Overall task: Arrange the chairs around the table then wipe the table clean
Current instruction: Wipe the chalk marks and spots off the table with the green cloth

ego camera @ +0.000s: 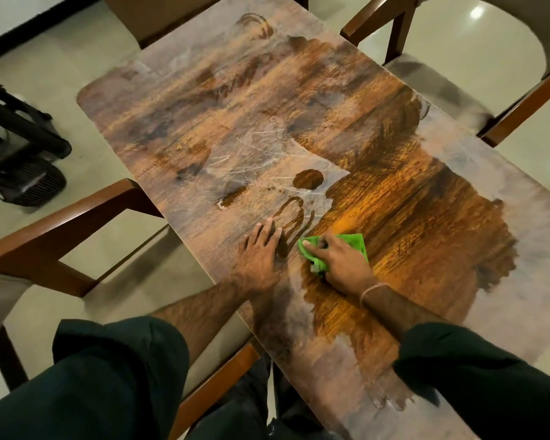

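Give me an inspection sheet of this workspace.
Surface: long brown wood-grain table, partly wiped dark and glossy, dusty grey film over the rest.
Job's things: green cloth flat on the table; wooden chairs with pale seats at left and far right.
Clutter: nothing seen on the table.
Hands: left hand flat on the table; right hand pressing the cloth.
Cables: nothing seen.
Surroundings: pale tiled floor; black stand at left.
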